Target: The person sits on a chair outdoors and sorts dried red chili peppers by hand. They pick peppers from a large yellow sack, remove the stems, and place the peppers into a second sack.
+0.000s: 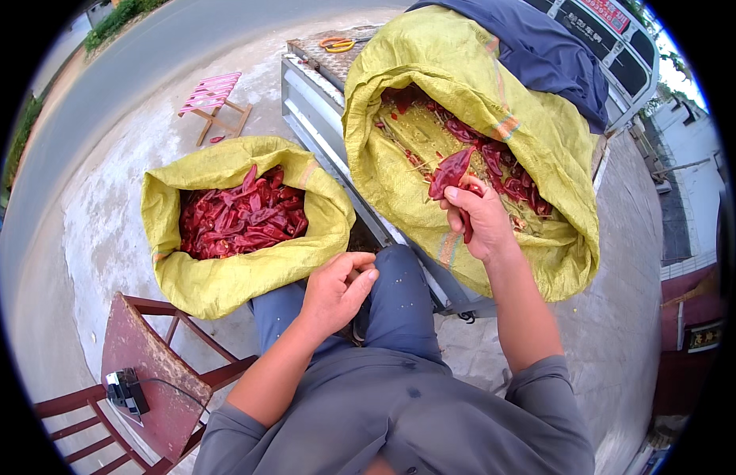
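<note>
Dried red chili peppers [451, 172] are pinched in my right hand [477, 208], one large pod up front and part of another below my fingers. That hand is over the mouth of a large yellow woven sack [397, 196] lying on a truck bed. Inside it, more dried peppers [516, 181] and loose seeds line the sack wall. My left hand [341, 291] hovers by my knee, fingers loosely curled, thumb apart, nothing visible in it. Just beyond it stands a second yellow woven sack [249, 279], its rim rolled back, full of dried red peppers [243, 214].
The truck bed's metal side [311, 113] runs between the sacks. Orange-handled scissors [338, 44] lie on the bed; dark blue cloth [540, 53] covers the large sack's far end. A folding stool [212, 98] stands beyond. At lower left, a wooden chair [148, 356] bears a black device [127, 392] with a cable.
</note>
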`<state>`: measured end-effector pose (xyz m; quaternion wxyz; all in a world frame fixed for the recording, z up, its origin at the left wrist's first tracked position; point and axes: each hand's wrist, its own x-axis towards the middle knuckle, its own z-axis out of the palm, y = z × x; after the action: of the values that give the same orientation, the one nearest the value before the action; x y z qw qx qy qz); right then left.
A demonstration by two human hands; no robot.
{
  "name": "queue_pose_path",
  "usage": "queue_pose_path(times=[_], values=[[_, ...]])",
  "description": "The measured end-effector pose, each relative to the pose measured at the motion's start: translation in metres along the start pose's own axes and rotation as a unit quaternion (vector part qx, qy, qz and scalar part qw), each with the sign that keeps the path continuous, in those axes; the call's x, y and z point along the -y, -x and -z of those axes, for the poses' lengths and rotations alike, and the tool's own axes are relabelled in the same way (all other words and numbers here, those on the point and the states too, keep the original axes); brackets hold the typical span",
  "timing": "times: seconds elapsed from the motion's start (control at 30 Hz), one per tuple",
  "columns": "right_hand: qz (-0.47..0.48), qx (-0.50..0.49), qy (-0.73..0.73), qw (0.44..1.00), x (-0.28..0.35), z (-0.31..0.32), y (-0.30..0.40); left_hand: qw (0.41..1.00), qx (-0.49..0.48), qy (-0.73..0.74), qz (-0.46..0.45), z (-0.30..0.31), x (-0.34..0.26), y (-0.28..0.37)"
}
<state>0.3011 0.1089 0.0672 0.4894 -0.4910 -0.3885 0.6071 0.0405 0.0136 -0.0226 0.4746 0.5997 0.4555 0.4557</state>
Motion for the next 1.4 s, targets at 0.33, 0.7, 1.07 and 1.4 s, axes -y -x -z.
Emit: queue_pose_path(times=[0.33, 0.7, 1.07, 1.4], values=[[0.002, 0.090, 0.147, 0.985, -0.059, -0.045, 0.059, 0.971, -0.004, -0.209, -0.120, 0.012, -0.024, -0.009], [0.267, 0.324, 0.581, 0.697, -0.027, -0.057, 0.062, 0.940, 0.121, -0.239, -0.210, 0.034, -0.034, 0.000], [0.006, 0.211, 0.139, 0.967, -0.080, -0.081, 0.064, 0.965, -0.061, -0.149, -0.206, 0.043, -0.031, 0.016], [0.188, 0.200, 0.170, 0.946, -0.067, -0.178, -0.030, 0.994, -0.049, -0.094, 0.040, 0.031, 0.044, 0.038]])
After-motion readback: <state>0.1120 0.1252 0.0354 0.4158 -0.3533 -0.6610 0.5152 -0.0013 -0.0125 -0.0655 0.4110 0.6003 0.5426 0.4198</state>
